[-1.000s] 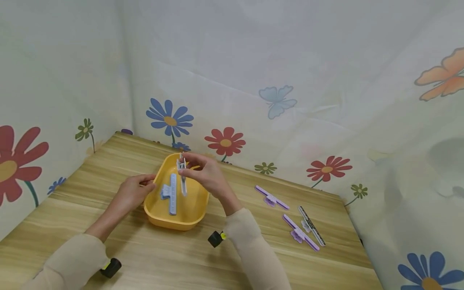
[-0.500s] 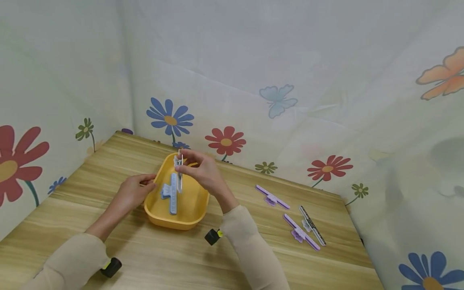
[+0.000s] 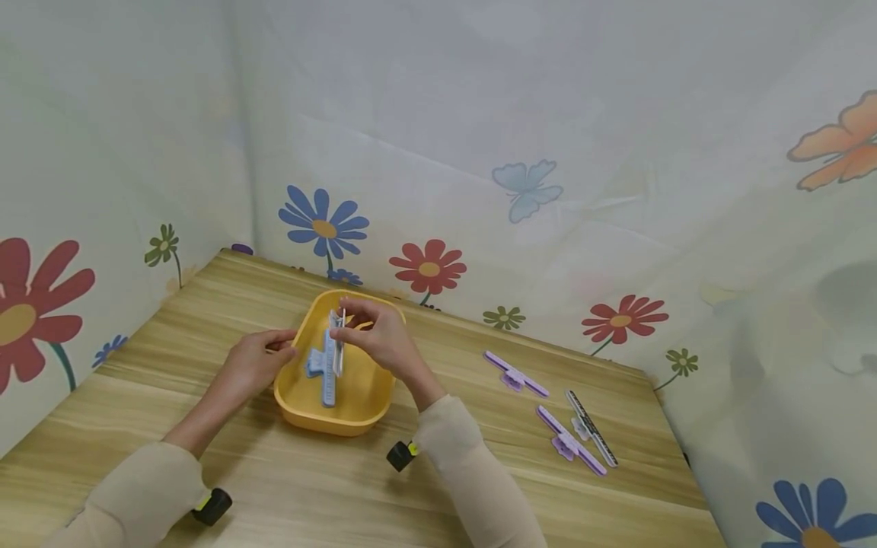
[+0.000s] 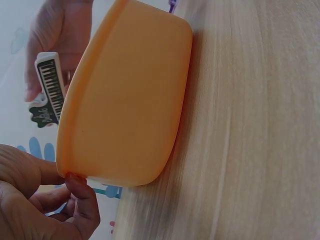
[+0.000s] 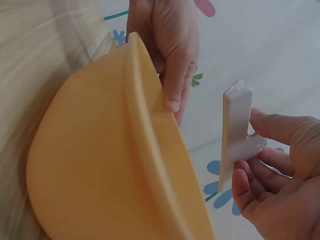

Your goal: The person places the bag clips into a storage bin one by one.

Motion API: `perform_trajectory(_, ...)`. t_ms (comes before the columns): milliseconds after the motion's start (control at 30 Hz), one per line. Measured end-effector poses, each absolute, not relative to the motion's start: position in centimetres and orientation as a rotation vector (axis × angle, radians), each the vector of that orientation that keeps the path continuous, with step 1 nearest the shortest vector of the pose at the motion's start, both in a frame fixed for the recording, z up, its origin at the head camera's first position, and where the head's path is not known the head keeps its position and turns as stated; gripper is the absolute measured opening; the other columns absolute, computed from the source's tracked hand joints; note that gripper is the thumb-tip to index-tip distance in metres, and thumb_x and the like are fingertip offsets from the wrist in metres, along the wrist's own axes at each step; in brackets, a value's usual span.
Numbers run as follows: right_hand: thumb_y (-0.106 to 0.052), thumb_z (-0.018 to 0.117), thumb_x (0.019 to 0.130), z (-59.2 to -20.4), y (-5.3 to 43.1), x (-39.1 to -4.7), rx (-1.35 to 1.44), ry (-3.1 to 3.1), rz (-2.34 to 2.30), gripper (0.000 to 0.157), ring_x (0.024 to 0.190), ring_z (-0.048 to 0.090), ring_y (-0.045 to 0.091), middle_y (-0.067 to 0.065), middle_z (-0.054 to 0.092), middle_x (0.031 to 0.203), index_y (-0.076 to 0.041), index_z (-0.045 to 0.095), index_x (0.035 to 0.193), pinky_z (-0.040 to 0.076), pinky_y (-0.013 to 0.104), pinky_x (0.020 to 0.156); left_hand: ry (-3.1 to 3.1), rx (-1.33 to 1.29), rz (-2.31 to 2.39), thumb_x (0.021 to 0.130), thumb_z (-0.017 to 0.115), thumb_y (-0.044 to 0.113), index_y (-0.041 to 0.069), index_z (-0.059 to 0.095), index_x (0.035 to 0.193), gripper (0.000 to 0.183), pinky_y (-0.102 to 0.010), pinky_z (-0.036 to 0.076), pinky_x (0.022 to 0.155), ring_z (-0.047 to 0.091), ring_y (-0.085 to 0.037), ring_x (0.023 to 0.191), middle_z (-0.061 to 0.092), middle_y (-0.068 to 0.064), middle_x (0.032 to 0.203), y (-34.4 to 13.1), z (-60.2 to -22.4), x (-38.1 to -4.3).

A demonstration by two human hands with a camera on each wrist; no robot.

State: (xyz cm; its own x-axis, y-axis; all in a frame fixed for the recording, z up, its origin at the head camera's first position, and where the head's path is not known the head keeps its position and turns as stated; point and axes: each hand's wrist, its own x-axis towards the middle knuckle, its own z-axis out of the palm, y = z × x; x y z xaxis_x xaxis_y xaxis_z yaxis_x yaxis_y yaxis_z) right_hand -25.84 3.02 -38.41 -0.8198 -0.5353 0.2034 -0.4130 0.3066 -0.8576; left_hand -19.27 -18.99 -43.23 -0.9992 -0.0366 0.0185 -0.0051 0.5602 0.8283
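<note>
My left hand (image 3: 255, 362) pinches the left rim of a yellow plastic basin (image 3: 322, 426) between thumb and fingers. Over the basin, my right hand (image 3: 385, 339) holds a long-bar clip (image 5: 236, 127) by its handle end. That clip is white, and its face in the left wrist view shows a black-and-white piano-key pattern (image 4: 50, 80). It hangs tilted upright, with its lower end above a light blue clip (image 3: 329, 390) lying inside the basin. Whether the two clips touch cannot be told.
To the right on the wooden table (image 3: 294, 495) lie two purple clips, one farther back (image 3: 515, 373) and one nearer (image 3: 570, 440), beside a black-and-white clip (image 3: 591, 428). A flower-printed cloth (image 3: 438, 190) walls the table at the back and sides.
My right hand has shifted slightly left and then down, bringing the held clip lower over the blue one. The left hand keeps its hold on the rim.
</note>
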Motion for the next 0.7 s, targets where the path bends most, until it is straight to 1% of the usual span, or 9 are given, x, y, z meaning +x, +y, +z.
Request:
perform_trajectory(133,-0.016,0.081,0.091,-39.1,3.0,-25.9,-0.868,2.448,-1.523,0.048,0.093,0.063,0.014,-0.002,0.071,0.111,-0.006,0.067,0.136,0.055,0.023,0.082,-2.735,0.037,-1.459,0.104,0.060,0.016,-0.012,0.055,0.140,0.046,-0.040,0.053,0.081,0.062,-0.038,0.106,0.065,-0.026,0.119,-19.0,-43.2,-19.2)
perform_trajectory(333,-0.018,0.081,0.092,-39.7,3.0,-26.0,-0.843,2.476,-1.448,0.049,0.093,0.062,0.011,-0.003,0.071,0.111,-0.006,0.066,0.137,0.053,0.021,0.082,-2.723,0.036,-1.485,0.104,0.060,0.015,-0.012,0.055,0.141,0.046,-0.034,0.052,0.077,0.062,-0.038,0.107,0.064,-0.026,0.119,-18.9,-43.2,-19.2)
perform_trajectory(500,-0.018,0.082,0.091,-40.3,2.9,-26.2,-0.817,2.510,-1.367,0.050,0.093,0.062,0.011,-0.002,0.071,0.110,-0.004,0.066,0.137,0.053,0.021,0.080,-2.716,0.026,-1.499,0.104,0.059,0.015,-0.012,0.054,0.141,0.045,-0.034,0.052,0.078,0.062,-0.040,0.111,0.064,-0.025,0.120,-18.8,-43.3,-19.3)
perform_trajectory(700,-0.017,0.082,0.091,-40.7,2.7,-26.3,-0.804,2.556,-1.278,0.046,0.091,0.061,0.012,0.001,0.072,0.106,-0.003,0.068,0.132,0.052,0.021,0.075,-2.713,0.021,-1.500,0.104,0.059,0.015,-0.012,0.055,0.140,0.045,-0.035,0.053,0.077,0.062,-0.042,0.112,0.064,-0.026,0.119,-18.9,-43.2,-19.1)
